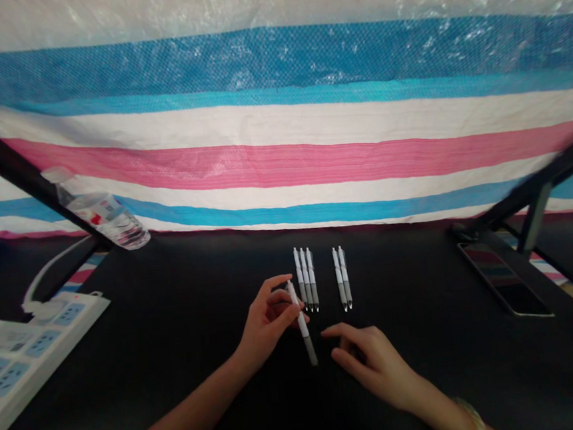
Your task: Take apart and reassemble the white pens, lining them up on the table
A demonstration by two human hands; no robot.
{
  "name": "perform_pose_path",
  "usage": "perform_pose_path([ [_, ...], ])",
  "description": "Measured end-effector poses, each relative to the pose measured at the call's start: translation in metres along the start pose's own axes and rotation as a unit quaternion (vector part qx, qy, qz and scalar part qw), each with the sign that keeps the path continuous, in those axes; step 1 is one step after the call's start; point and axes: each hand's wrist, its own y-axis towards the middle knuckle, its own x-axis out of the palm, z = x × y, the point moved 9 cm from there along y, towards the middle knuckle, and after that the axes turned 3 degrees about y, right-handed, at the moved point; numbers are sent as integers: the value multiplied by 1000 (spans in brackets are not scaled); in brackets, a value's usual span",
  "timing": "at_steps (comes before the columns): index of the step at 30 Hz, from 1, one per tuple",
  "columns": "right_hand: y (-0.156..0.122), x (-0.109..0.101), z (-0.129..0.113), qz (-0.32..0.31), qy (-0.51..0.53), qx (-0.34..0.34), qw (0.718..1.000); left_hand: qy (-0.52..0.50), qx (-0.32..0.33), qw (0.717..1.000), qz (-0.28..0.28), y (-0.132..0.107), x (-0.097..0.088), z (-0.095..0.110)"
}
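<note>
My left hand [270, 313] grips a white pen with a grey lower barrel [301, 324] between thumb and fingers, its index finger at the top end. The pen tilts, grey end toward me. Just right of it, my right hand [372, 358] hovers with thumb and index finger apart and nothing between them; its other fingers curl under. Behind the left hand lies a group of three similar pens [305, 273], side by side. To their right, across a gap, lies a pair of the same pens [341, 277].
On the left sit a white power strip [42, 350] with a plugged-in cable and a clear plastic bottle [111, 217] tipped at an angle. A phone [505, 279] lies at the right edge of the black table [197, 283]. Striped sheeting [282, 162] hangs behind.
</note>
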Motion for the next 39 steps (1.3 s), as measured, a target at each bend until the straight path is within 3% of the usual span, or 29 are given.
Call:
perform_pose_path([
  [14, 1, 0, -2, 3, -28, 2, 1000, 29, -14, 999, 14, 1, -4, -3],
  [24, 0, 2, 1, -7, -15, 7, 1000, 24, -17, 997, 67, -1, -13, -1],
  [39, 1, 0, 0, 6, -31, 5, 999, 53, -41, 997, 47, -2, -8, -4],
])
